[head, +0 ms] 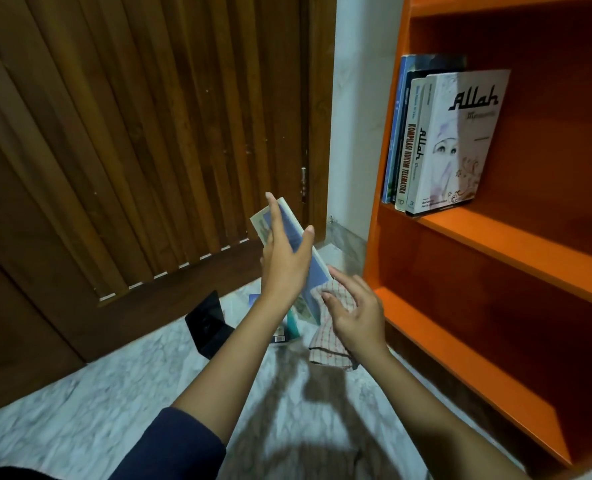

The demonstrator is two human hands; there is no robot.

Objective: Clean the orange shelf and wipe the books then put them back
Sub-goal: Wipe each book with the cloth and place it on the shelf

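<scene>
Book [317,277]: blue cover, held tilted in the air above the floor [114,393], just left of the shelf [495,244]. Left hand [284,265] grips it, thumb and forefinger on the cover, other fingers behind. Right hand [356,313] holds a checked cloth [325,341] against the book's lower corner; loose end hangs down. Shelf, middle board: row of books [454,140] upright at the left end. Boards below bare. On the floor under the hands: a few more books [292,327], black bookend [207,323] beside them. Wooden door [131,133] behind.
</scene>
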